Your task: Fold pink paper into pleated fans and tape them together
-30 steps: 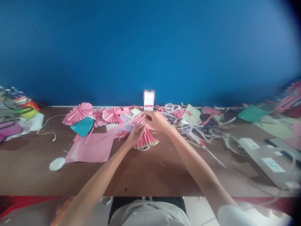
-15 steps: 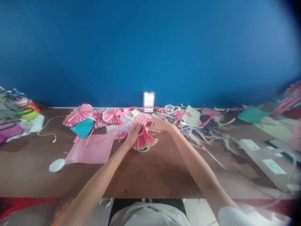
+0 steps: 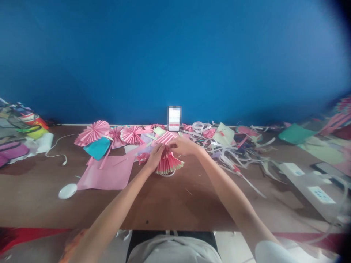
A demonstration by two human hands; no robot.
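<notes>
A pleated pink paper fan (image 3: 168, 163) with a pale zigzag edge spreads downward between my hands at the middle of the table. My left hand (image 3: 157, 155) is closed on its gathered middle from the left. My right hand (image 3: 182, 146) comes in from the right, fingers pinched at the same narrow middle. More pink pleats (image 3: 166, 138) fan out beyond my fingers. What lies between the fingertips is too small to make out. Part of a white ring (image 3: 169, 174) shows under the fan's lower edge.
Finished pink pleated fans (image 3: 95, 130), a teal paper piece (image 3: 96, 148) and a pink sheet (image 3: 105, 179) lie left. A lit phone (image 3: 174, 118) stands against the blue wall. Tangled white paper strips (image 3: 227, 157) lie right, near a power strip (image 3: 319, 195). A white round disc (image 3: 67, 191) sits front left.
My right hand has shifted slightly left, closer to my left fingers at the fan's middle. The fan and my left hand stay almost where they were.
</notes>
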